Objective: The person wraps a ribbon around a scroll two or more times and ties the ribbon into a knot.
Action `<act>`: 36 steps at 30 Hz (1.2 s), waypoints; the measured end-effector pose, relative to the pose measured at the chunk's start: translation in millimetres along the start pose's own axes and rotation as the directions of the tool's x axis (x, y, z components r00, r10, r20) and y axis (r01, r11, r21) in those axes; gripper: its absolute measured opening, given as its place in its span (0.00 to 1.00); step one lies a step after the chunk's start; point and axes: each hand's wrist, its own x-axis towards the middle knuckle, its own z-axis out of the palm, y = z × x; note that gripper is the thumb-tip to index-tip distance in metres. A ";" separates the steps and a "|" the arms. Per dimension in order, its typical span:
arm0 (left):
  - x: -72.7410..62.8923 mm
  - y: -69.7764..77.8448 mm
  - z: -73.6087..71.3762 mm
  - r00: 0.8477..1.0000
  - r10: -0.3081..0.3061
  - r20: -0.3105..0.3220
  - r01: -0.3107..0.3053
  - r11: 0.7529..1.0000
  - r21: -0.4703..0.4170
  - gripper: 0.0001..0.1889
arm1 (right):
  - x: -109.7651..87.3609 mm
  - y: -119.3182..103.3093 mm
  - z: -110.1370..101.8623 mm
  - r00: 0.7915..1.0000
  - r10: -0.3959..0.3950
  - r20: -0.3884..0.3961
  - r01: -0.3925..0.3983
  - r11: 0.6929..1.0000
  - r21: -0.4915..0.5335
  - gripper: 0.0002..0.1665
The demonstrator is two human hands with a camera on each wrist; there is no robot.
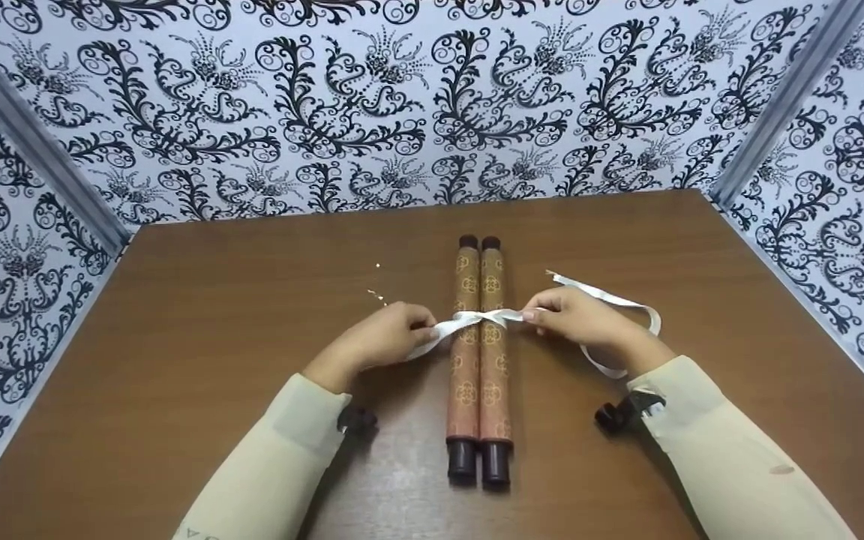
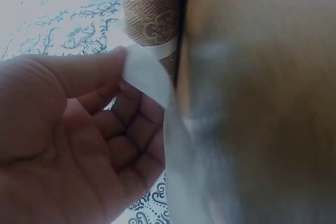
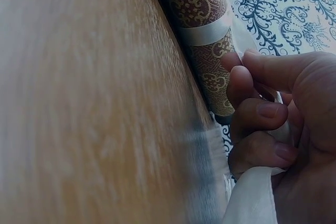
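Two patterned scrolls with dark end knobs lie side by side on the wooden table, pointing away from me. A white ribbon wraps round both and crosses on top near their middle. To the left of the scrolls, my left hand pinches one end of the ribbon between thumb and fingers. My right hand pinches the other side, just right of the crossing. Both stretches run fairly straight from the crossing to the fingertips. In the right wrist view, more ribbon passes through the curled fingers.
The ribbon's loose right tail curves over the table beyond and under the right wrist. Small bright specks show beyond the left hand. Walls with black scroll patterns enclose the back and sides. Dark wrist cameras hang under the sleeves.
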 end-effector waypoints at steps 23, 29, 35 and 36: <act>13.8 21.4 22.7 0.996 -0.074 -0.047 -0.011 0.429 -0.903 0.06 | 0.2 -0.1 1.8 1.000 -0.001 0.006 0.001 1.000 -0.004 0.13; 18.6 28.6 31.1 0.965 -0.182 -0.187 -0.090 0.440 -0.893 0.05 | 0.2 -0.8 3.2 1.000 0.003 0.002 -0.003 1.000 0.007 0.12; 23.7 31.5 37.0 0.931 -0.249 -0.268 -0.132 0.454 -0.881 0.03 | -0.1 -2.0 3.0 1.000 -0.001 0.006 0.001 1.000 0.007 0.12; 24.2 32.2 37.8 0.927 -0.257 -0.273 -0.136 0.448 -0.884 0.03 | 0.1 -1.8 3.0 1.000 0.000 0.006 0.000 1.000 0.005 0.11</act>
